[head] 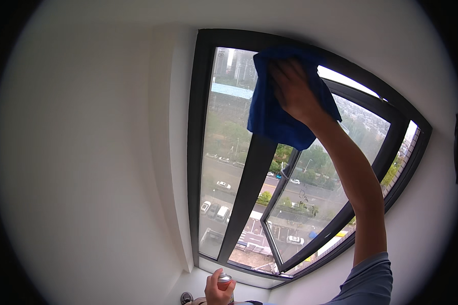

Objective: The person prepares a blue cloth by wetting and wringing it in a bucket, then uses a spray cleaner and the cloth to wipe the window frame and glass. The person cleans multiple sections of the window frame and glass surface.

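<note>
My right hand [295, 91] is raised, pressing a blue cloth [265, 118] against the upper part of a dark window frame [233, 38]. The cloth hangs down over the top of the mullion [248, 183] and hides part of the panes on both sides. Low in the view, my left hand [217, 291] grips a spray can [225, 280] with a silver top and a reddish body. One finger rests at the can's nozzle. The can's lower part is cut off by the picture's edge.
On the right, a hinged sash [269, 202] stands swung outward. The fixed pane [229, 126] at left looks hazy. Far below lie a road and parked cars [221, 213]. White walls [87, 152] flank the window, and a shoe [186, 298] shows at the bottom.
</note>
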Action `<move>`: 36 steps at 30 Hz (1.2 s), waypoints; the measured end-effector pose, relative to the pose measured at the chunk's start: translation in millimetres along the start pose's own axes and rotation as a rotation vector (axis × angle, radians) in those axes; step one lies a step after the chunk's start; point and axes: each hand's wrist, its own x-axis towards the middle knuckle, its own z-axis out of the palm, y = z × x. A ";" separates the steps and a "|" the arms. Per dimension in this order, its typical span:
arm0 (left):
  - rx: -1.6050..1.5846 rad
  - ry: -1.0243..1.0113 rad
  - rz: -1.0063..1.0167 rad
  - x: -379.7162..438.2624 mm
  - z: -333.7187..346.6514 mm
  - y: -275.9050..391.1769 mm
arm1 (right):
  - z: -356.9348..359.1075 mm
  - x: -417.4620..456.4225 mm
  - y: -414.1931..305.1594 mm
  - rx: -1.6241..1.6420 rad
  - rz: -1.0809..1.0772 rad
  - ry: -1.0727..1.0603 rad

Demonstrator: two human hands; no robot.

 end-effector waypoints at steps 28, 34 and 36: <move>-0.119 -0.186 -0.249 49.5 16.4 -108.5 | -142.5 -72.9 84.4 -0.453 0.252 -0.501; -0.102 -0.138 -0.245 52.1 2.8 -87.3 | 2.6 99.8 -11.9 0.002 0.220 -0.957; -0.135 -0.169 -0.226 51.1 20.7 -89.3 | 63.2 123.0 -19.3 0.125 0.112 -0.658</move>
